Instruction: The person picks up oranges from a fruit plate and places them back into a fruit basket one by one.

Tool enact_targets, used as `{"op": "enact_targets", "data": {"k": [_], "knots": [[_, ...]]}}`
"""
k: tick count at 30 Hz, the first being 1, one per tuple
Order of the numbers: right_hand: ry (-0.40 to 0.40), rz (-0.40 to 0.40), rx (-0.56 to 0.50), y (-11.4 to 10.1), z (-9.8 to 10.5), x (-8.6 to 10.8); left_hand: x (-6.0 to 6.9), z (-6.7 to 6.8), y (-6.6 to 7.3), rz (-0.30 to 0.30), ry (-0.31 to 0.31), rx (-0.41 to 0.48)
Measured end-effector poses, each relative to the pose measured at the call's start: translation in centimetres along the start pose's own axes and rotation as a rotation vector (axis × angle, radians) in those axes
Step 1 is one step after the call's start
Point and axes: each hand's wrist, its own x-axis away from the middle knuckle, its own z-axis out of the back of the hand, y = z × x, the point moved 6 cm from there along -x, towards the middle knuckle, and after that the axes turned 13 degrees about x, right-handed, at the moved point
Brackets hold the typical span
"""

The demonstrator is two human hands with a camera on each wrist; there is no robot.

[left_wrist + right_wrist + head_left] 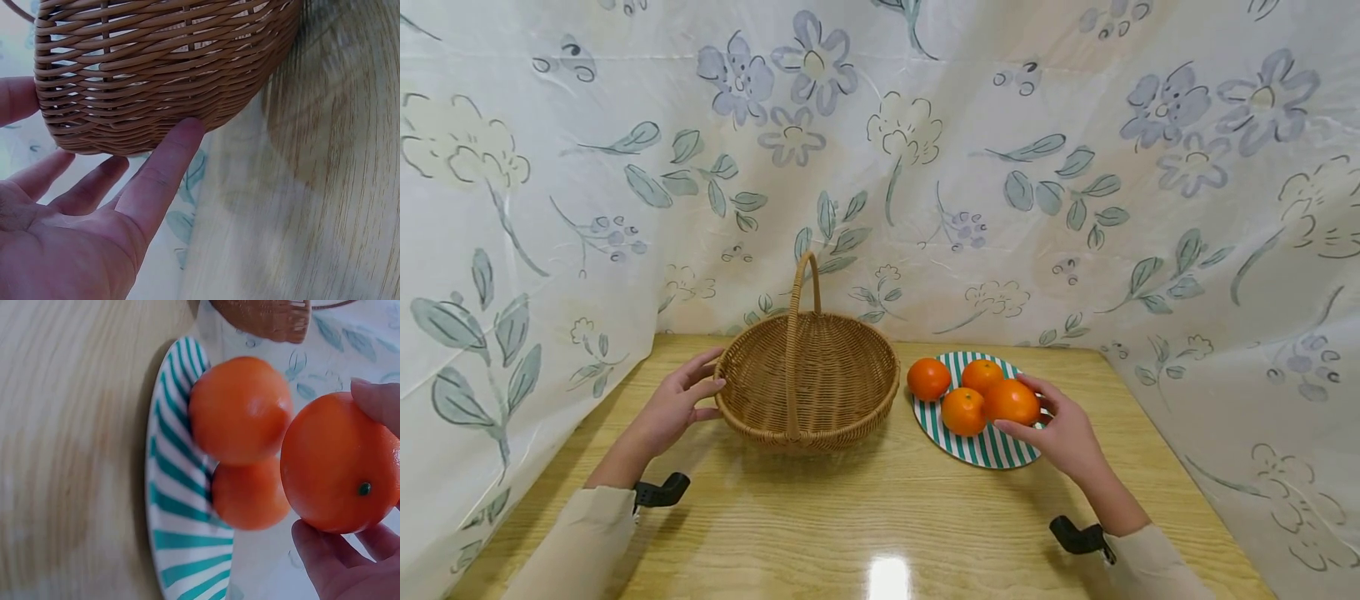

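Observation:
On the left of the table stands a brown wicker basket [842, 429] with a tall arched handle; no fruit shows inside. My left hand [670, 408] holds its left side, the thumb at the rim. In the left wrist view, fingers [165, 169] lie against the woven outer wall [156, 81]. To the right, my right hand [1067, 429] grips an orange [1012, 402] between thumb and fingers, above the right part of a plate striped green and white [943, 442]. Its small green stem end shows in the right wrist view. Other oranges [964, 412] sit on the plate, one at its left edge.
The light wooden table [820, 517] extends in front of the basket and plate. A floral sheet [925, 275] hangs behind and along both sides. Each wrist wears a small black camera mount [658, 492].

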Motion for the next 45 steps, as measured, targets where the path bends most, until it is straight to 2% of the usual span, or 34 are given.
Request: {"op": "enact_targets", "data": {"k": [6, 15, 29, 39, 45], "knots": [[-0.024, 0.004, -0.060, -1.8, 0.2, -0.4, 0.1, -0.1, 0.0, 0.009, -0.007, -0.002], [-0.056, 0.068, -0.150, -4.4, 0.2, -1.4, 0.3, -0.3, 0.3, 0.028, -0.019, -0.002], [-0.139, 0.083, -0.386, -8.6, -0.5, -2.7, 0.3, -0.4, 0.7, 0.040, -0.043, 0.024], [-0.176, 0.092, -0.457, -11.6, -1.4, -3.9, 0.4, -0.3, 0.7, 0.038, -0.048, 0.025], [-0.198, 0.094, -0.459, -13.2, -1.8, -4.7, 0.4, -0.3, 0.7, 0.029, -0.051, 0.030]]}}
